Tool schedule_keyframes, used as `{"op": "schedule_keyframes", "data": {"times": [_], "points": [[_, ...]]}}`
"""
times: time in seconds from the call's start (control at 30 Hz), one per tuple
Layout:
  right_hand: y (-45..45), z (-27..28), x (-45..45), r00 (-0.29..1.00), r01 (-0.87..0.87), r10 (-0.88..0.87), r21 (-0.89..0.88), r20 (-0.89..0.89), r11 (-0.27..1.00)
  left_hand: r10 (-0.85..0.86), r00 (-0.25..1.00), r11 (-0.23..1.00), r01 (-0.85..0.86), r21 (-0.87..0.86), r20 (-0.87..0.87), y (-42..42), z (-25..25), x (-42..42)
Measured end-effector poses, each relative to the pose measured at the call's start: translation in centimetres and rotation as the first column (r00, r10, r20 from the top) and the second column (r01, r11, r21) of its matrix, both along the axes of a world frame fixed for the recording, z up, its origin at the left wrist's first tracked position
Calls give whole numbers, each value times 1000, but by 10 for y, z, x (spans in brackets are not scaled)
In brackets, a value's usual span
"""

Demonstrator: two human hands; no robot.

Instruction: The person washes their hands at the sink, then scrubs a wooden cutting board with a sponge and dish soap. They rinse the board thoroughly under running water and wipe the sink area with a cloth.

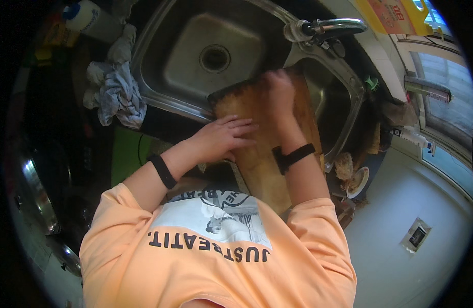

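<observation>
A long wooden cutting board (259, 154) slopes from the front of my shirt across the divider of a steel double sink, its far end dark and stained. My left hand (225, 138) lies on the board's left edge, fingers spread over the wood and thumb low by the rim. Near the far end, my right hand (280, 92) is bent down onto the surface with fingers curled. It is blurred, and whether it holds anything small is hidden. The large sink basin (174, 50) with its drain lies to the left, the smaller basin (328, 111) to the right.
A chrome faucet (336, 26) reaches over the sink's back right. Crumpled grey cloths (122, 94) lie left of the sink. Beyond stands a white bottle (84, 19). At right are a yellow jug (394, 17), a spray bottle (411, 136) and a bowl (358, 182).
</observation>
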State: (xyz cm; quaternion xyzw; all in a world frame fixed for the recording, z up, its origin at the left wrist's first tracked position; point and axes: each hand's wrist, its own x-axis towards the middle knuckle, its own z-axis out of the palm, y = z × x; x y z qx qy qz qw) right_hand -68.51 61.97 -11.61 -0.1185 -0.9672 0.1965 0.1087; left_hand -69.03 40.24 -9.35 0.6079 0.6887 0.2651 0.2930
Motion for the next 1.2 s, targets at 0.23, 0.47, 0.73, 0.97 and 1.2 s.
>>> {"op": "schedule_keyframes", "data": {"times": [0.23,0.47,0.73,0.97,1.2], "points": [[58,3,-11,985,173,-173,24,4,985,15,1000,999,-15,36,3,-1,-3,3],[-10,3,-2,998,-13,3,-164,-59,986,32,999,998,-32,46,8,-2,-6,5],[23,-15,1,994,108,-107,24,-26,994,33,999,997,-33,71,3,3,-10,1],[59,9,0,979,197,-199,-32,-39,980,41,999,998,-41,51,-15,3,-4,6],[-12,1,14,996,88,-89,-66,-19,994,35,999,999,-36,23,16,2,-3,3]]}}
